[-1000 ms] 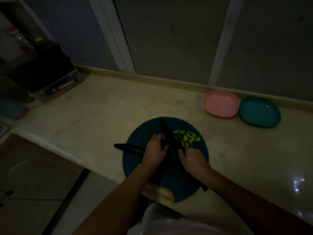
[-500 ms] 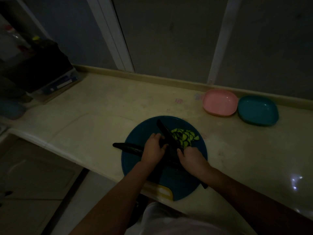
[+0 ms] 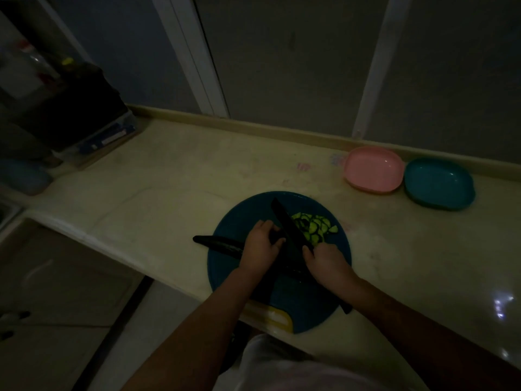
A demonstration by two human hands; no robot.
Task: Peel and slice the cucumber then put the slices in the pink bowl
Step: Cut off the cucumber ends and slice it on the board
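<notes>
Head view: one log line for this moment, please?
phase: slicing | left hand: holds cucumber | right hand: holds knife | slices: on cutting board | pink bowl: empty

Two bare forearms [image 3: 208, 320] come in from the bottom edge, one ending in the left hand [image 3: 260, 246] and one in the right hand [image 3: 327, 262]. Each hand is bare too. Low down, close to the body, is a light top [image 3: 296, 371], maybe white or pale pink; it is too dark to tell.
</notes>
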